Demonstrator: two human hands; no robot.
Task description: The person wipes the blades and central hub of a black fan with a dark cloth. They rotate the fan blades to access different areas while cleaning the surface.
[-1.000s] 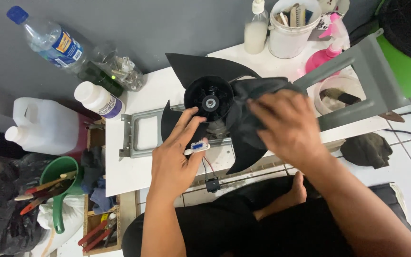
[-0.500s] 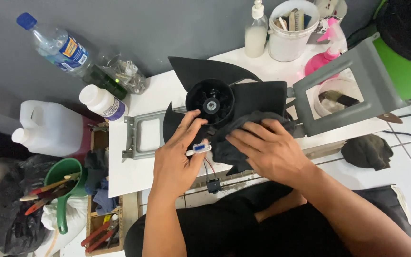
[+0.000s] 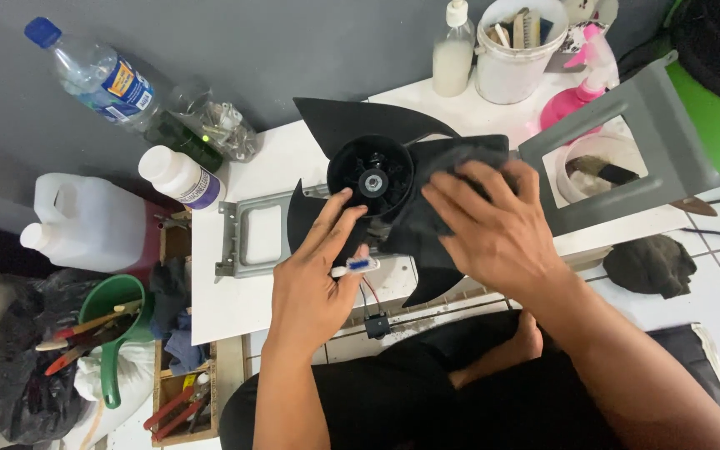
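- A white tub [image 3: 517,62] is sitting at the far edge of the white tabletop [image 3: 235,304], and brushes are poking out of it.
- A white bowl [image 3: 587,171] is sitting on the right with a dark brush lying in it, and a grey metal frame [image 3: 652,125] is lying over it.
- A green scoop [image 3: 110,312] on the left is holding a few sticks with red handles.
- A wooden box [image 3: 183,400] near the bottom left is holding red-handled tools.
- A black fan [image 3: 372,175] is lying in the middle of the tabletop, far from the person's legs.
- The left hand [image 3: 318,279] is reaching up with its fingers spread, touching the round middle of the fan.
- A small white and blue plug [image 3: 356,267] is sitting by the left thumb.
- The right hand [image 3: 493,221] is lying flat and open, pressing a black cloth [image 3: 439,200] on a fan blade.
- I am counting two hands, one fan and one cloth.
- One clear water bottle [image 3: 93,75], one small white bottle [image 3: 181,177] and one big white jug [image 3: 85,221] are lying on the left.
- One milky bottle [image 3: 452,50] and one pink spray bottle [image 3: 581,87] are standing far back.
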